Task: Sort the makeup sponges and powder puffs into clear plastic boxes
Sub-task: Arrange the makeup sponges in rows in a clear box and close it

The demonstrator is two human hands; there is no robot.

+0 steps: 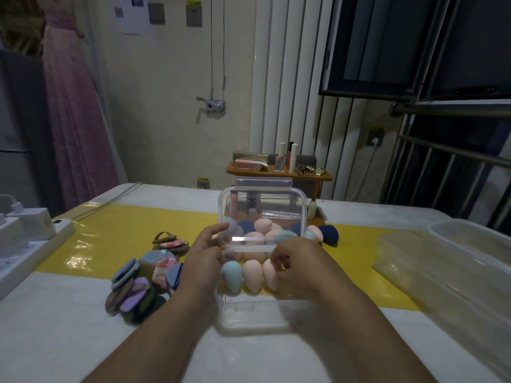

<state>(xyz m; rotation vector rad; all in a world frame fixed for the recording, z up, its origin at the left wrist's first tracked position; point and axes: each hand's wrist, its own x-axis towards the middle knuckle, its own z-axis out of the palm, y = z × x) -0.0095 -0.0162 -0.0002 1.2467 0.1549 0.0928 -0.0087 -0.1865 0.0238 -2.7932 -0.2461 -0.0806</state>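
Observation:
A small clear plastic box [257, 316] stands on the table in front of me, its hinged lid [262, 200] raised upright. Inside lie a teal sponge [231, 275] and two pink sponges [253, 275] side by side. My left hand [203, 261] holds the lid's left edge with thumb and fingers. My right hand [300, 264] pinches the rightmost pink sponge [269, 276] in the box. More pink, teal and dark blue sponges [330, 233] lie behind the lid, partly seen through it. A heap of flat powder puffs [141, 286] lies left of the box.
A larger clear box [453, 275] with its lid sits at the right. A white power strip [30, 239] with plugs lies at the left edge. A small wooden shelf [279, 171] with cosmetics stands behind the lid. A few more puffs [170, 241] lie on the yellow strip.

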